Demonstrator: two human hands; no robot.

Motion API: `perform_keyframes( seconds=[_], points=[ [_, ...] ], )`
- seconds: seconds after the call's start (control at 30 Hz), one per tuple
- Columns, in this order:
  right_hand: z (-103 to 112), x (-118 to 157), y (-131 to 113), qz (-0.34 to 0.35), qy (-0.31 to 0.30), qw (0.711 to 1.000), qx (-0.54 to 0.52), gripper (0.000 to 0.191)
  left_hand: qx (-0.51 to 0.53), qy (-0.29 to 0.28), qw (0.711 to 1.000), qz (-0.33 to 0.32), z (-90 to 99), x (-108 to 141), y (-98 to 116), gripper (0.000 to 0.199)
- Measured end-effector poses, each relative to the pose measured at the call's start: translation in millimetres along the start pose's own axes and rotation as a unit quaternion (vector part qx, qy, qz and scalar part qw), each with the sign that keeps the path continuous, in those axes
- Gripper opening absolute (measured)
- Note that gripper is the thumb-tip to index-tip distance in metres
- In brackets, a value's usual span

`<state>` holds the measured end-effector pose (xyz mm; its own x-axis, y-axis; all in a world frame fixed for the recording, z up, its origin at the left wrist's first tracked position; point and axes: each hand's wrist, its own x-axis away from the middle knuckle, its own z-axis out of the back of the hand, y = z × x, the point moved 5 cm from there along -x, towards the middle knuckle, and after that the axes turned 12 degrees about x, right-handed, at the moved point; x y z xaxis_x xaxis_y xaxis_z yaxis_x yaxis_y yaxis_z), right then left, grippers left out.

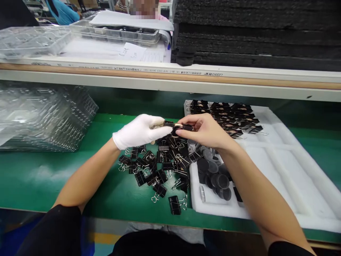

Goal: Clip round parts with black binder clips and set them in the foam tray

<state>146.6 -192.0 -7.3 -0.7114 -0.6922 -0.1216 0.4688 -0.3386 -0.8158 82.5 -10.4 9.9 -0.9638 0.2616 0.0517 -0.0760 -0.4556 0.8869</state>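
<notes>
My left hand [141,131], in a white glove, is closed on a black binder clip [168,123] over the heap. Against it, my bare right hand [207,130] pinches a small round black disc with a pale gold rim [177,130]. Another black clip shows between the right fingers, partly hidden. Beneath both hands lies a loose heap of black binder clips [162,156] with silver wire handles. Dark round discs [217,176] are piled beside my right forearm, in the near left part of a white foam tray [282,156].
Rows of binder clips gripping round pieces [226,115] fill the tray's far end. Clear plastic trays [48,117] are stacked at left. A shelf edge [160,80] crosses above the green table [106,188], bearing black foam sheets [255,32]. A person [145,9] sits beyond.
</notes>
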Motion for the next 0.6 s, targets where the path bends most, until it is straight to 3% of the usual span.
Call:
perform_keyframes(
  seconds=[0.17,0.37,0.53,0.6],
  points=[
    [-4,1,-2,0.057,-0.002,0.998,0.034,0.023,-0.001,-0.027,1.000,0.004,1.1,1,-2,0.040],
    [1,0,-7,0.058,0.020,0.997,0.045,0.022,-0.020,0.027,0.999,-0.021,-0.5,-2,-3,0.045],
    [-5,-2,-6,0.093,-0.019,0.992,0.088,0.016,-0.010,-0.065,0.997,-0.035,2.8,-9,-15,0.057],
    [-2,-1,-4,0.078,-0.017,0.990,0.113,0.011,0.009,-0.040,0.999,-0.004,16.8,-17,-31,0.063]
  ],
)
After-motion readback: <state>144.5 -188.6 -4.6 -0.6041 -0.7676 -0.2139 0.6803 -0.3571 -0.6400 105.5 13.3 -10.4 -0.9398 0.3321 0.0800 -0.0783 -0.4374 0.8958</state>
